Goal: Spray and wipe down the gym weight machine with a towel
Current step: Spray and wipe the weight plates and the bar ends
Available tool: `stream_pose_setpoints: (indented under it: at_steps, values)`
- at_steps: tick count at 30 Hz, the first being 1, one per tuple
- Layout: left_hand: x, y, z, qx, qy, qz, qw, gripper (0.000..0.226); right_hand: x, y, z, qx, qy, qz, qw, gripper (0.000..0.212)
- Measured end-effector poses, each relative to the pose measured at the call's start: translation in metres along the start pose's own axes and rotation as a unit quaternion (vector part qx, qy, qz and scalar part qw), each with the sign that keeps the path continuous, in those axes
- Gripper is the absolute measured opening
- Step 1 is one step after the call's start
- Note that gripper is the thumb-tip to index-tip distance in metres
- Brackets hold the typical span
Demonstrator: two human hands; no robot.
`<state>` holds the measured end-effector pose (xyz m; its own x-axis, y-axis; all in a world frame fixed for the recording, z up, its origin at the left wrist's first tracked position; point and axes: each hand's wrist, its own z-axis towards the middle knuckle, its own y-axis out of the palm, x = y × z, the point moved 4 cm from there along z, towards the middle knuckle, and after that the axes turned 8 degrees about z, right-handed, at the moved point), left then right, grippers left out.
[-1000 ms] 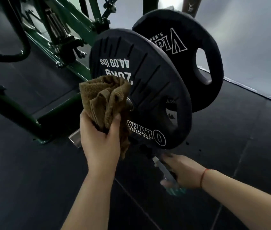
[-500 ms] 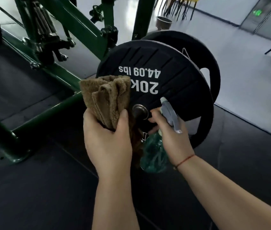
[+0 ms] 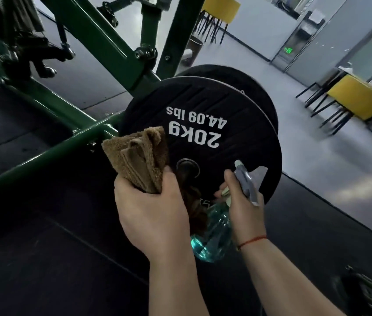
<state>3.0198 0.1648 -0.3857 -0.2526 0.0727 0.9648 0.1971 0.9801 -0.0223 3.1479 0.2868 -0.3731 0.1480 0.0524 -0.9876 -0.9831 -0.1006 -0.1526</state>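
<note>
A black 20 kg weight plate (image 3: 214, 115) sits on the green machine's (image 3: 103, 37) peg, with a second black plate (image 3: 248, 87) behind it. My left hand (image 3: 155, 215) grips a folded brown towel (image 3: 139, 158) just left of the plate's metal hub (image 3: 187, 166). My right hand (image 3: 242, 208) holds a teal spray bottle (image 3: 212, 238) by its neck. Its grey spray head (image 3: 246, 181) points up at the plate's face.
Green frame bars (image 3: 37, 156) run left of the plate over black rubber flooring (image 3: 43, 258). Yellow chairs (image 3: 358, 99) and a bin (image 3: 195, 50) stand on the pale floor beyond. A dark object (image 3: 367, 290) lies at the lower right.
My right hand has lifted the spray bottle from below the plate up to its face. The view has swung to face the 20 kg plate. The towel hand stays beside the hub.
</note>
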Motion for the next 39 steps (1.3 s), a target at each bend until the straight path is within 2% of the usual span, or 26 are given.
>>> stream_pose_setpoints:
  at_steps: [3, 7, 11, 16, 18, 23, 26, 28, 30, 32, 35, 38, 39]
  values:
    - [-0.002, 0.0, 0.005, -0.016, -0.01, -0.003, 1.0, 0.035, 0.013, -0.01, -0.014, 0.013, 0.031, -0.01, 0.999, 0.012]
    - [-0.005, 0.0, 0.008, -0.031, -0.019, 0.002, 0.999, 0.034, 0.028, -0.019, -0.027, 0.022, 0.04, -0.01, 0.999, 0.006]
    - [-0.007, -0.003, 0.011, -0.045, -0.023, -0.011, 0.999, 0.035, 0.054, -0.018, -0.033, 0.029, 0.066, -0.022, 0.997, 0.007]
    - [-0.004, -0.013, 0.018, -0.089, -0.023, -0.008, 0.996, 0.024, 0.088, -0.017, -0.044, 0.049, 0.121, -0.047, 0.99, 0.028]
    - [-0.005, -0.018, 0.022, -0.102, -0.028, -0.009, 0.994, 0.022, 0.098, -0.016, -0.048, 0.037, 0.139, -0.038, 0.989, 0.026]
    - [0.0, -0.026, 0.024, -0.105, -0.011, 0.001, 0.994, 0.018, 0.117, -0.012, -0.042, 0.001, 0.17, -0.082, 0.982, 0.026]
    - [0.003, -0.026, 0.022, -0.109, 0.001, 0.014, 0.994, 0.017, 0.131, -0.012, -0.036, 0.014, 0.206, -0.124, 0.971, 0.029]
    - [0.004, -0.026, 0.017, -0.107, 0.007, 0.026, 0.994, 0.017, 0.133, -0.015, -0.038, 0.034, 0.218, -0.134, 0.966, 0.039]
    - [0.008, -0.026, 0.013, -0.102, 0.012, 0.035, 0.994, 0.017, 0.129, -0.017, -0.039, 0.021, 0.206, -0.139, 0.968, 0.042]
    - [0.008, -0.028, 0.01, -0.092, 0.014, 0.046, 0.995, 0.018, 0.121, -0.016, -0.036, -0.002, 0.168, -0.113, 0.979, 0.034]
    - [0.008, -0.035, 0.009, -0.045, 0.008, 0.055, 0.997, 0.018, 0.096, -0.011, -0.024, -0.084, 0.081, -0.088, 0.989, 0.018]
    - [0.009, -0.041, 0.006, 0.002, -0.001, 0.06, 0.998, 0.02, 0.063, -0.001, -0.011, -0.16, 0.045, -0.066, 0.984, 0.003]
    - [0.01, -0.042, 0.004, 0.01, -0.002, 0.062, 0.998, 0.02, 0.054, 0.003, -0.006, -0.191, 0.03, -0.063, 0.979, 0.009]
